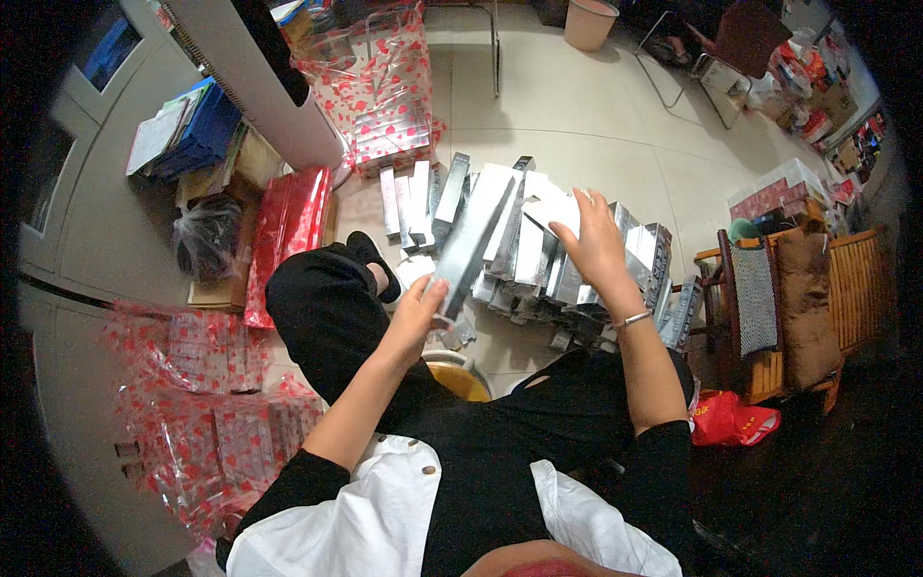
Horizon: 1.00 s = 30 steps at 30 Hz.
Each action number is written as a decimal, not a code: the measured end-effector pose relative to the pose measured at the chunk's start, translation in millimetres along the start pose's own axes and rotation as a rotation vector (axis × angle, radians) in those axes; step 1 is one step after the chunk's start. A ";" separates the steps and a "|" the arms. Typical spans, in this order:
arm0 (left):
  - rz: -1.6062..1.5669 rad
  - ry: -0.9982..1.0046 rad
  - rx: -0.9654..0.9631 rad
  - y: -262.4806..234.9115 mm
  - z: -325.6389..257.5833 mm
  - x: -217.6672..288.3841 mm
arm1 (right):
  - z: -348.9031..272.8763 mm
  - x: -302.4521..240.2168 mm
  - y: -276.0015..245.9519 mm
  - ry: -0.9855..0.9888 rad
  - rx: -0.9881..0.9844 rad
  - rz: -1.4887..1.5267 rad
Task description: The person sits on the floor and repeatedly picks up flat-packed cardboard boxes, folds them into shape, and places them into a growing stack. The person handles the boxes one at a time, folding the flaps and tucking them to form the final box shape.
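Observation:
A long, slim silver box (476,240) slants up and away from my left hand (420,313), whose fingers are closed around its near end. My right hand (598,245) is over the pile, thumb and fingers apart. Right by its fingertips is a white card piece (550,204); whether they touch it I cannot tell. Below both hands lies a heap of silver boxes (553,274) on the floor, many side by side. Several more slim boxes (419,202) stand at the heap's left, near my foot.
Boxes in red-patterned clear wrap (394,135) stand at the far left, with more wrapped stacks (221,423) at the near left. A red package (293,231) leans beside my leg. To the right are a wooden chair (851,298) and a red bag (731,419). A bin (589,24) stands far off.

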<state>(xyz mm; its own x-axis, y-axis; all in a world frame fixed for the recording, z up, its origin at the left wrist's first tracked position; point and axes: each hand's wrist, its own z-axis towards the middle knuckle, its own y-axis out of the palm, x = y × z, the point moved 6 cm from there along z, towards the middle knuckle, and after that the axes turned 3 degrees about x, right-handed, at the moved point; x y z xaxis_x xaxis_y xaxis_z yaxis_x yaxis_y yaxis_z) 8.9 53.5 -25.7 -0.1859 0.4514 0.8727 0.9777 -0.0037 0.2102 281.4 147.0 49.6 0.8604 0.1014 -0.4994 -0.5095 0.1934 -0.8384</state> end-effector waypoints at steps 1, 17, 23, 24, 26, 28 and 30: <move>-0.055 0.031 0.051 -4.9 7.6 -0.2 | -2.0 10.8 4.6 -0.004 -0.053 -0.150; 0.044 0.012 0.311 -45.8 133.0 -44.5 | -5.5 94.4 49.5 0.073 -0.244 -0.382; 0.120 0.105 0.209 -2.5 109.6 -37.6 | -1.5 90.0 39.5 0.095 -0.239 -0.387; 0.144 0.136 0.166 10.2 106.6 -32.2 | -1.5 87.6 37.4 0.095 -0.237 -0.405; 0.146 0.164 0.061 32.5 99.1 -23.7 | -2.3 79.9 29.1 0.089 -0.184 -0.351; 0.137 0.248 -0.040 55.0 93.1 -8.9 | -3.3 63.0 17.1 0.054 -0.116 -0.278; 0.140 0.346 -0.105 77.1 86.6 9.0 | -2.2 34.5 8.3 0.002 -0.132 -0.023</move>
<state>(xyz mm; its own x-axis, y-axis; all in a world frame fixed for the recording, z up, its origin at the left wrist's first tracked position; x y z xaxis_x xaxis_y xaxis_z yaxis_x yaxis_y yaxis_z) 91.2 134.5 -39.9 -0.0909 0.1128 0.9894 0.9839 -0.1431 0.1068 306.9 150.0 24.9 0.8720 0.0961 -0.4799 -0.4866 0.0654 -0.8711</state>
